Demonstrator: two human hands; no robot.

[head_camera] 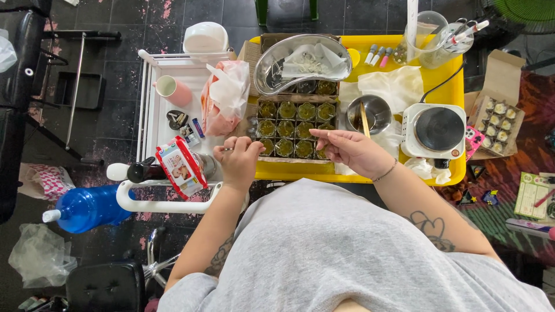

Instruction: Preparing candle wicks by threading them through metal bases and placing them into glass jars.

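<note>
Two bare hands work over the near edge of a yellow tray (pixel 457 92). The left hand (pixel 238 157) hangs at the tray's near left corner, fingers curled closed around a small item; what that item is cannot be told. The right hand (pixel 350 151) hovers over the near right corner of a cardboard box of small jars (pixel 295 124), thumb and fingers pinched together; whether anything sits in the pinch cannot be told.

The box rests left of centre on the tray. Each visible jar shows a yellowish-green fill, so filling looks largely complete for the rows in view; no lids show on these jars, so capping appears outstanding. The far row is partly hidden beneath a kidney-shaped metal dish (pixel 302 62).

Just beside the box, toward the tray's centre, a small metal pot (pixel 370 114) holds a wooden stick (pixel 365 118). A white single hot plate (pixel 433 130) occupies the near right corner. A second carton of small jars (pixel 498 124) sits off the tray's right edge.
</note>
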